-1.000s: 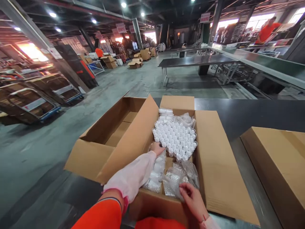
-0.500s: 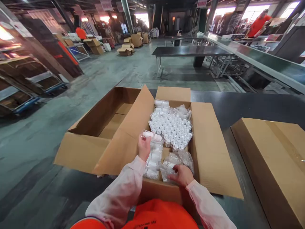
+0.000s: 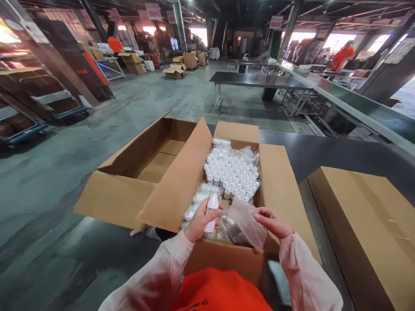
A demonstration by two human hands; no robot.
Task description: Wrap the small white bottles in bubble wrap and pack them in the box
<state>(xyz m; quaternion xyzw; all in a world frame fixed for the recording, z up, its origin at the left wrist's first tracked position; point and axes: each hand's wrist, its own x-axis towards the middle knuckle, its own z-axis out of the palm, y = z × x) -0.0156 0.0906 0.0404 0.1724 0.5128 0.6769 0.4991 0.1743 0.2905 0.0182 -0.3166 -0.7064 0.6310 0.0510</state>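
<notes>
My left hand [image 3: 201, 221] is closed around a white capped bottle [image 3: 213, 201], held upright over the near part of an open cardboard box [image 3: 227, 258]. In my right hand [image 3: 272, 222] a clear bubble-wrap bag [image 3: 248, 222] is pinched by its edge, hanging beside the bottle. Many small white-capped bottles [image 3: 233, 172] stand packed together in the far half of the box. Bubble-wrapped bottles [image 3: 192, 211] lie along its left side, partly hidden by my left hand. More bubble wrap [image 3: 225, 226] lies under the bag.
A second open cardboard box [image 3: 116, 198] stands to the left, and a taped carton [image 3: 366, 216] to the right on the dark table [image 3: 292, 134]. Farther off are another table [image 3: 256, 80] and a conveyor [image 3: 340, 95]. Two people in orange are in the background.
My left hand has brought the bottle nearer and turned it upright. The right hand has lifted a bubble-wrap bag from the box and moved right. The view has shifted slightly.
</notes>
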